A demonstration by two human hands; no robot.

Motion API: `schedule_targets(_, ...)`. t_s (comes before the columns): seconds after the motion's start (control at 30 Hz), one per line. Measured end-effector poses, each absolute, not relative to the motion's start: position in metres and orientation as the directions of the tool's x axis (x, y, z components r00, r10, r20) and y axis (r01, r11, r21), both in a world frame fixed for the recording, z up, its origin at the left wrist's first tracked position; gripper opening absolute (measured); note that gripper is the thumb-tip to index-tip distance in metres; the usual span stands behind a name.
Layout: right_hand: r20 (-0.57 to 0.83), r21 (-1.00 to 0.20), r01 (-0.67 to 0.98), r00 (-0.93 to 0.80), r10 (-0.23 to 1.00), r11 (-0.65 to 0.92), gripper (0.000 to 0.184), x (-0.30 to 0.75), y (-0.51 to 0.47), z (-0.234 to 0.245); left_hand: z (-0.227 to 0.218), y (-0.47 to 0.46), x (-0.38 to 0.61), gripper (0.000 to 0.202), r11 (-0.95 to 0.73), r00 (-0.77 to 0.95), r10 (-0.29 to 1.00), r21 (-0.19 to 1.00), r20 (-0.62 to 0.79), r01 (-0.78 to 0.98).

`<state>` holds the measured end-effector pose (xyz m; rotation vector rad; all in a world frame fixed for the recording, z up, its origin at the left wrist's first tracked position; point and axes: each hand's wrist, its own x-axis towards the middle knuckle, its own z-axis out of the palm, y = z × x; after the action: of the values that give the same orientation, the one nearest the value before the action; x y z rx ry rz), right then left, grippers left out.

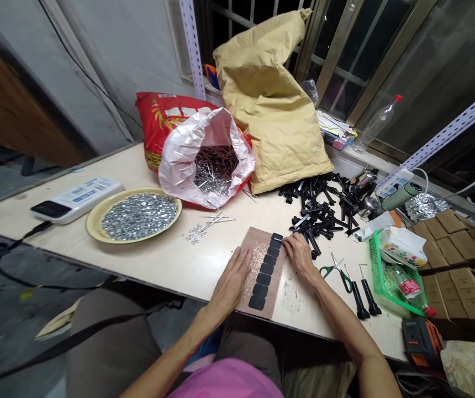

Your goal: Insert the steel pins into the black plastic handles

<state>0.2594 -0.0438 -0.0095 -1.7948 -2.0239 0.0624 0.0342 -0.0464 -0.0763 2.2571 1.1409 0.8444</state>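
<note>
Pink shirt (229, 381) nearest, six o'clock. My left hand (235, 279) flat, fingers together, over board (258, 234) at nine-o'clock edge; right hand (301, 253) narrowed at farthest black pad (274, 244), board's one o'clock (can't tell whether gripping). Best: brace board, touch lightly.

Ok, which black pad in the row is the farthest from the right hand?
The bottom pad, at the near end of the brown board; the others lie closer to the right hand.
</note>
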Motion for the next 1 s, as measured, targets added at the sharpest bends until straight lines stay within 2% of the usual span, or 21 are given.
schedule_targets(0.1, 0.276, -0.310, 0.897, -0.232, 0.933, 0.315, 0.031, 0.255, -0.061, -0.022, -0.086, -0.050, 0.034, 0.061, -0.589, 0.494, 0.805, 0.547, 0.329, 0.595)
schedule_targets(0.17, 0.250, -0.347, 0.806, -0.413, 0.876, 0.479, 0.033, 0.251, -0.077, -0.028, -0.088, -0.051, 0.034, 0.062, -0.601, 0.498, 0.798, 0.504, 0.338, 0.620)
schedule_targets(0.23, 0.246, -0.393, 0.736, -0.493, 0.835, 0.551, 0.033, 0.249, -0.083, -0.029, -0.088, -0.052, 0.035, 0.063, -0.601, 0.495, 0.799, 0.479, 0.341, 0.640)
schedule_targets(0.4, 0.293, -0.417, 0.832, -0.258, 0.921, 0.366, 0.036, 0.251, -0.074, -0.020, -0.084, -0.054, 0.036, 0.064, -0.596, 0.493, 0.803, 0.456, 0.335, 0.661)
schedule_targets(0.57, 0.231, -0.474, 0.675, -0.524, 0.820, 0.565, 0.028, 0.240, -0.090, -0.028, -0.083, -0.055, 0.034, 0.065, -0.593, 0.498, 0.805, 0.451, 0.321, 0.668)
schedule_targets(0.63, 0.236, -0.463, 0.713, -0.473, 0.849, 0.526, 0.032, 0.243, -0.085, -0.027, -0.082, -0.055, 0.033, 0.064, -0.594, 0.501, 0.805, 0.452, 0.319, 0.666)
schedule_targets(0.73, 0.284, -0.390, 0.830, -0.304, 0.909, 0.399, 0.041, 0.250, -0.072, -0.021, -0.081, -0.055, 0.033, 0.064, -0.600, 0.504, 0.799, 0.456, 0.327, 0.657)
schedule_targets(0.77, 0.287, -0.374, 0.829, -0.323, 0.902, 0.415, 0.041, 0.250, -0.072, -0.020, -0.081, -0.055, 0.033, 0.065, -0.601, 0.503, 0.799, 0.457, 0.329, 0.656)
schedule_targets(0.9, 0.243, -0.370, 0.687, -0.578, 0.779, 0.626, 0.035, 0.246, -0.083, -0.024, -0.078, -0.056, 0.033, 0.067, -0.600, 0.503, 0.800, 0.462, 0.329, 0.653)
schedule_targets(1.0, 0.259, -0.404, 0.749, -0.457, 0.851, 0.525, 0.040, 0.247, -0.080, -0.023, -0.077, -0.056, 0.033, 0.070, -0.590, 0.498, 0.807, 0.468, 0.318, 0.658)
